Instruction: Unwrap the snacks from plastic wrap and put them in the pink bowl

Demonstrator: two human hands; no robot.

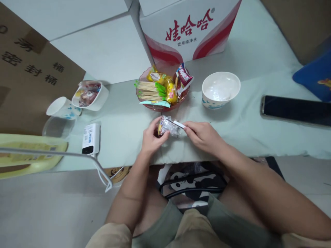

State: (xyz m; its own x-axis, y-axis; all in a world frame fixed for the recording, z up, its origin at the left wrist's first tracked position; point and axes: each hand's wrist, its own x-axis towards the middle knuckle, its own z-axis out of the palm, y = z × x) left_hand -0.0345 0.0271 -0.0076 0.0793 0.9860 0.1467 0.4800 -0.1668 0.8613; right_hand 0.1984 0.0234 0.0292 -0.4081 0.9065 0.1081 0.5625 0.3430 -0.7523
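My left hand (pixel 154 135) is closed around a small snack pack (pixel 164 126) in clear, crinkled plastic with some yellow and dark print, at the table's front. From the other side my right hand (pixel 203 135) pinches a slim knife-like tool (pixel 179 124) with a white part and a thin dark strip. The strip lies across the top of the plastic; whether it cuts in cannot be made out. Just behind my hands stands a reddish clear bowl (pixel 150 107) of wrapped snacks and several green-tipped sticks (pixel 150 90).
To the right are a white paper bowl (pixel 220 90) with clear plastic inside and a dark phone (pixel 297 110). On the left lie a white power bank (pixel 91 138), a paper cup (pixel 63 107) and a white tub (pixel 95 98) of packets. A printed carton (pixel 188 38) stands behind.
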